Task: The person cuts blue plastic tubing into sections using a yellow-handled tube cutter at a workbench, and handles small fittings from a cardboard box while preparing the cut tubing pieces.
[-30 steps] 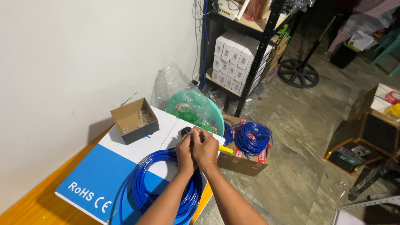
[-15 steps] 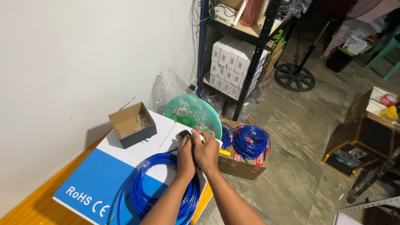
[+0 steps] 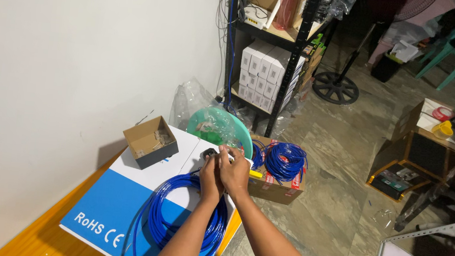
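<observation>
So both hands, left hand (image 3: 210, 175) and right hand (image 3: 234, 172), pinch a blue cable (image 3: 186, 210) end pointing away; coil lies flat beneath them, small cardboard box (image 3: 150, 141) left.

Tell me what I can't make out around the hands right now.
- Head view: the cable end that the left hand and right hand pinch is hidden by the fingers.
- Blue cable coil: near side covered by the forearms.
- Small open cardboard box: contents too small to identify.
</observation>
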{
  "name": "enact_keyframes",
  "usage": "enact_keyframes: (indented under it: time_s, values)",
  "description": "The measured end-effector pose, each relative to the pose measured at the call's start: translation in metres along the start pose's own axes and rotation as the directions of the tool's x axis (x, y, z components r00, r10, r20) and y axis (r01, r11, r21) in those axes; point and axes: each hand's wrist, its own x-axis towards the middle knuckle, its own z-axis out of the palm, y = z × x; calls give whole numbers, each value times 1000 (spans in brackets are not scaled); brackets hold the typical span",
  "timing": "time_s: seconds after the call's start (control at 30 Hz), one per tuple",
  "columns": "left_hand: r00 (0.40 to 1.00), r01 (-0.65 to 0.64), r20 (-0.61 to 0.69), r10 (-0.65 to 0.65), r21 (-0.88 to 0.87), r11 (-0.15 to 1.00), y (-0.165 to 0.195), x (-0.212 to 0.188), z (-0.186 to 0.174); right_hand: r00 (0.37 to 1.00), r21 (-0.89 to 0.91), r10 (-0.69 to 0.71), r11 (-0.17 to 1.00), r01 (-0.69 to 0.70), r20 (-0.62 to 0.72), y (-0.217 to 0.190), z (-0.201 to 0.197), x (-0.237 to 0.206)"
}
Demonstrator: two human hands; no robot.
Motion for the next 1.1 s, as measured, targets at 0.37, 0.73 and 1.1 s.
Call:
enact_keyframes:
  time_s: [0.37, 0.73, 1.1]
  values:
    - [997, 71, 24, -70, -72, 995, 4, -3, -5, 996, -45, -43, 998, 40, -79, 5, 7, -10]
    - [996, 93, 5, -94, -115, 989, 4, -3, -6, 985, -6, -162, 987, 162, -63, 16, 14, -10]
    - [990, 140, -1, -142, -126, 982, 2, -5, -5, 998, 30, -56, 998, 56, -11, 8, 10, -14]
